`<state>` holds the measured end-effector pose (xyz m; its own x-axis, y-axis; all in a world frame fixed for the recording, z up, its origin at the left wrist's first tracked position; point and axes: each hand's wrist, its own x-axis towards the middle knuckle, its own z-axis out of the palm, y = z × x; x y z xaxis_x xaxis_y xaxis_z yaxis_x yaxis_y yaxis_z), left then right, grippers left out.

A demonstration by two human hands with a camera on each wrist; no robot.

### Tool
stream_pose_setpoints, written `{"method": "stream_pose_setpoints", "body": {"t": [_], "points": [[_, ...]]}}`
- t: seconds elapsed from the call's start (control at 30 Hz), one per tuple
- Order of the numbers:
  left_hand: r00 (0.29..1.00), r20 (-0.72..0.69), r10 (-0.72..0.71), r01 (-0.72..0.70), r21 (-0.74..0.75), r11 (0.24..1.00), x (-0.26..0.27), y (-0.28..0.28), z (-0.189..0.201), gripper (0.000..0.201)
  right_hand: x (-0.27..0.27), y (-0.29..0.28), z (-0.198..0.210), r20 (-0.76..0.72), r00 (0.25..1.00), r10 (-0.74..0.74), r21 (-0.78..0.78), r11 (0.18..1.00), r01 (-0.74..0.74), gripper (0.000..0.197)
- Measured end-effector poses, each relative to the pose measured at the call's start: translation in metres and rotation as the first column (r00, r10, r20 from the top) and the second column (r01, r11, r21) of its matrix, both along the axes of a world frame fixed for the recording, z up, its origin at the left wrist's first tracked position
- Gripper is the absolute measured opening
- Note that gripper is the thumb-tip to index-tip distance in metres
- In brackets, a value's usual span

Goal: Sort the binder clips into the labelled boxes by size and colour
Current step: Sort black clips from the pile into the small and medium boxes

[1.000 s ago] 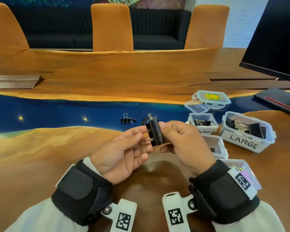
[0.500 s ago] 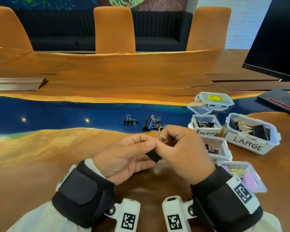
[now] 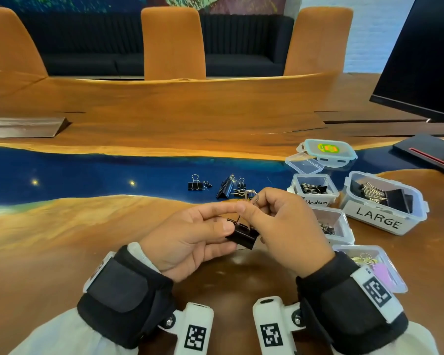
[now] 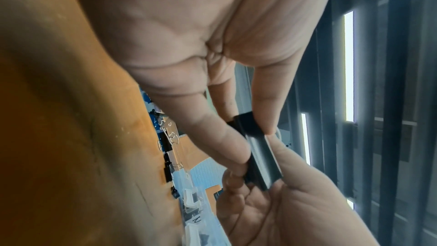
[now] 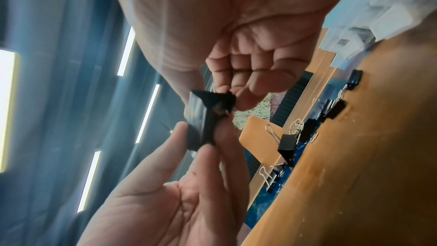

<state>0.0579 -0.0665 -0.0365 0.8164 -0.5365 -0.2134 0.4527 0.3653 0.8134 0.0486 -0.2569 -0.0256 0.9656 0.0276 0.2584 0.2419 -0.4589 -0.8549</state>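
Observation:
A large black binder clip (image 3: 243,235) hangs between both hands above the near table. My left hand (image 3: 190,237) pinches its black body (image 4: 256,149) with thumb and fingers. My right hand (image 3: 280,226) pinches the clip's silver wire handle (image 3: 250,194), fingers curled, right beside the body (image 5: 205,117). Several loose black clips (image 3: 224,187) lie on the blue strip beyond the hands. To the right stand the LARGE box (image 3: 379,220), the Medium box (image 3: 315,201), a third clear box (image 3: 344,226) with small black clips and a near box (image 3: 385,275) with coloured clips.
Two box lids (image 3: 327,149) lie behind the Medium box. A monitor (image 3: 426,60) on its stand occupies the far right. Orange chairs (image 3: 173,42) line the table's far side. A grey slab (image 3: 21,126) lies at the far left.
The hands turned the large black clip from upright to body-down. The right hand shifted onto the wire handle and lifted it up; the left hand keeps hold of the body.

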Motion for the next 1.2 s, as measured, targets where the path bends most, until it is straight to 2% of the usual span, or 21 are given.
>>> {"method": "stream_pose_setpoints", "body": {"t": [0.13,0.33,0.5,0.63,0.77,0.8,0.9,0.97,1.1,1.2], "points": [[0.999,0.034,0.023,-0.023,0.022,0.999,0.002,0.001,-0.002,0.060,0.002,-0.001,-0.001,-0.115,0.993,0.007,0.156,0.988,0.011,0.026],[0.999,0.028,0.034,-0.034,-0.004,0.999,0.004,0.004,-0.004,0.055,0.002,-0.001,0.001,-0.205,0.976,0.069,0.307,0.952,-0.003,0.023],[1.000,0.008,0.028,-0.028,-0.014,1.000,0.004,0.004,-0.004,0.058,0.002,-0.003,0.002,-0.249,0.964,0.089,0.328,0.945,-0.003,0.017],[0.999,-0.053,-0.013,0.015,0.038,0.999,0.004,0.005,-0.003,0.055,0.002,0.000,0.003,-0.262,0.963,0.068,0.351,0.936,0.029,0.016],[0.993,-0.104,0.063,-0.059,0.037,0.998,0.005,0.004,-0.003,0.045,-0.001,0.004,0.008,-0.288,0.954,0.079,0.433,0.899,0.056,0.018],[0.988,-0.119,0.095,-0.093,0.026,0.995,0.005,0.004,-0.003,0.041,-0.002,0.004,0.009,-0.278,0.960,0.045,0.386,0.920,0.069,0.022],[0.972,-0.164,0.170,-0.175,-0.021,0.984,0.006,0.005,-0.004,0.040,-0.008,0.000,0.023,-0.197,0.979,-0.054,0.087,0.994,0.072,0.047],[0.959,-0.191,0.211,-0.224,-0.046,0.974,0.008,0.006,-0.006,0.041,-0.015,-0.009,0.046,-0.147,0.988,-0.055,0.016,0.998,0.058,0.053],[0.946,-0.221,0.239,-0.257,-0.056,0.965,0.007,0.006,-0.005,0.044,-0.016,-0.054,0.104,-0.037,0.994,-0.106,-0.038,0.994,0.104,0.040],[0.938,-0.240,0.249,-0.272,-0.067,0.960,0.007,0.007,-0.006,0.045,0.001,-0.099,0.127,0.003,0.975,-0.224,-0.129,0.966,0.222,0.028]]}}
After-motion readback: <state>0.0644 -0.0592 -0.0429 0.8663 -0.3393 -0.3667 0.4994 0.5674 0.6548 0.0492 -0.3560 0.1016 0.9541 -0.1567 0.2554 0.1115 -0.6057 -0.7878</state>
